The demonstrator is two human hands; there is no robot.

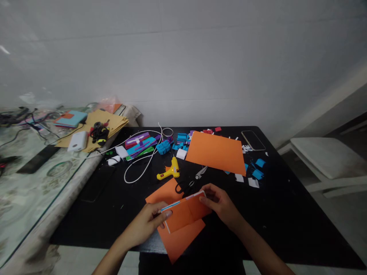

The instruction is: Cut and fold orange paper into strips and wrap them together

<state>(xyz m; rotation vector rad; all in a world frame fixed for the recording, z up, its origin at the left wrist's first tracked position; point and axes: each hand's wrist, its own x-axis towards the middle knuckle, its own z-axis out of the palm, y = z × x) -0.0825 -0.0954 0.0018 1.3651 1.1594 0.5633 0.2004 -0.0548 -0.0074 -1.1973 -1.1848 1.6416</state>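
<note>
My left hand [149, 221] pinches the left end of a folded orange paper piece [186, 214], its thumb on the front face. At the piece's upper right corner, my right hand [218, 202] grips it between thumb and fingers. White and blue edges show along its top and left side. Beneath it lies an orange sheet [183, 240] on the black table. Just beyond the held piece are black-handled scissors [186, 186], partly hidden, and a yellow glue gun [171, 169] on its side.
A large orange sheet [216, 152] covers scraps at the back. Blue rolled pieces [163, 147], colored strips [140, 145] and a white cable [137, 181] lie left of it. A phone [253, 140] is at the back right. Brown envelopes [114, 121] and a white power bank [77, 141] lie left.
</note>
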